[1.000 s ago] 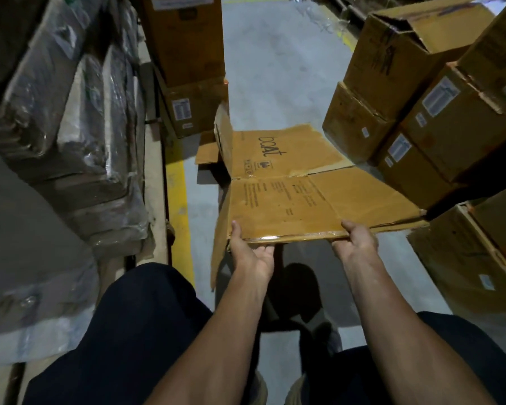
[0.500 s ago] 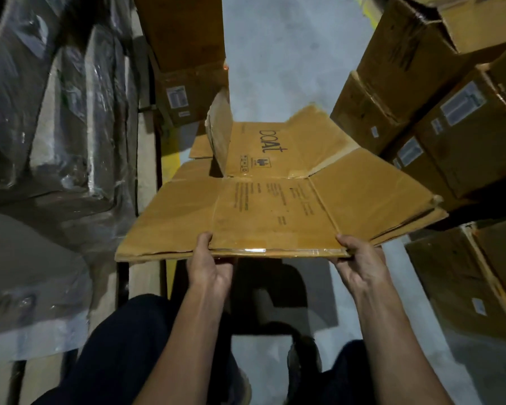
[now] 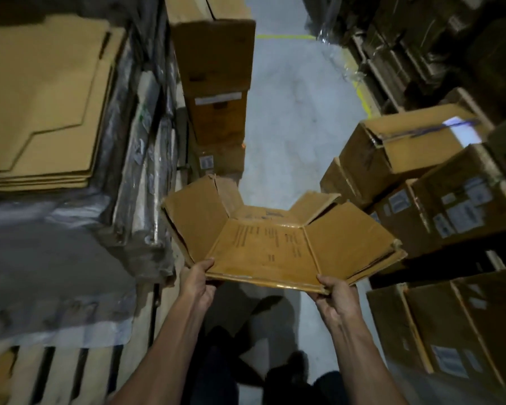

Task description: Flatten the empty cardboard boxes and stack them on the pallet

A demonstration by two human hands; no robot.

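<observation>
**Flattened carton held over the aisle**

Both hands hold a flattened cardboard box (image 3: 269, 244) by its near edge, above the grey concrete floor (image 3: 289, 106). The left hand (image 3: 197, 283) pinches the left corner, thumb on top; the right hand (image 3: 338, 296) grips the right corner, fingers curled beneath. The brown corrugated sheet bears faint dark print, its worn side flaps angling upward. To the left, a stack of smooth flat cardboard sheets (image 3: 44, 92) lies on plastic-wrapped goods (image 3: 70, 258) over a slatted wooden pallet (image 3: 65, 372). Labelled closed cartons (image 3: 456, 211) are piled at right.
</observation>
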